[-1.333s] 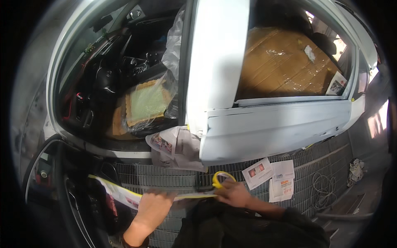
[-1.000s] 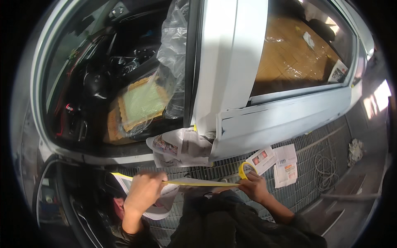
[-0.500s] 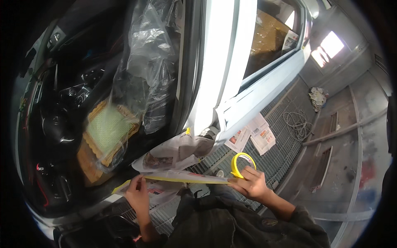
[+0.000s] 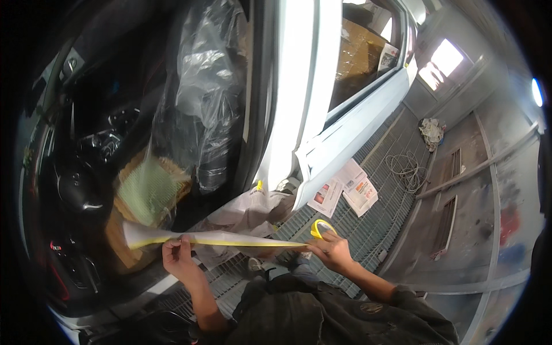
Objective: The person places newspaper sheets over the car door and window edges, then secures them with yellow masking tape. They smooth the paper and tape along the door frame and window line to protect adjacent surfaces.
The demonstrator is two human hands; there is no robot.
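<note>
Hands (image 4: 179, 260) (image 4: 334, 252) apart — yellow-edged paper strip (image 4: 236, 239) between them

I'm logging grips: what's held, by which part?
Left hand: paper strip, by its yellow edge. Right hand: the strip's right end and the tape roll by its near rim.

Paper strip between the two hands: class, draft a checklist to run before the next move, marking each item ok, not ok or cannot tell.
1. Left hand has a grip on the paper strip: ok.
2. Right hand holds strip and yellow tape roll: ok.
3. Strip looks straight between the hands: ok.
4. Strip's left end held: not ok, it extends past the left hand.
5. Strip clear of the newspaper behind: cannot tell, they overlap in view.
6. Coiled cable apart from hands: ok, on the floor grating.
</note>
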